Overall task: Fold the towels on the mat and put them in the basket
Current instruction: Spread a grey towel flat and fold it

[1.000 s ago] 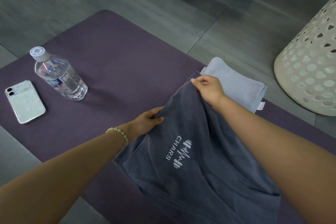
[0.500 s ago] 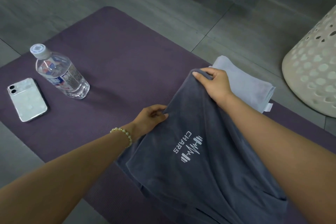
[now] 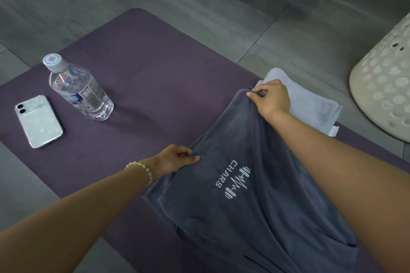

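Note:
A dark grey towel (image 3: 250, 210) with a white CHARS logo lies rumpled on the purple mat (image 3: 155, 86). My left hand (image 3: 175, 158) pinches its left edge. My right hand (image 3: 271, 98) grips its far corner, lifted slightly above the mat. Behind my right hand a folded light lavender towel (image 3: 310, 104) rests on the mat's right edge. The cream perforated basket (image 3: 386, 86) stands on the floor at the far right, partly cut off by the frame.
A clear water bottle (image 3: 79, 91) lies on its side on the left of the mat, beside a white phone (image 3: 38, 122) face down. Grey floor tiles (image 3: 221, 6) surround the mat.
Both hands keep their hold on the grey towel and have barely shifted; the right hand's corner has drawn slightly toward the folded towel. The view has drifted a little.

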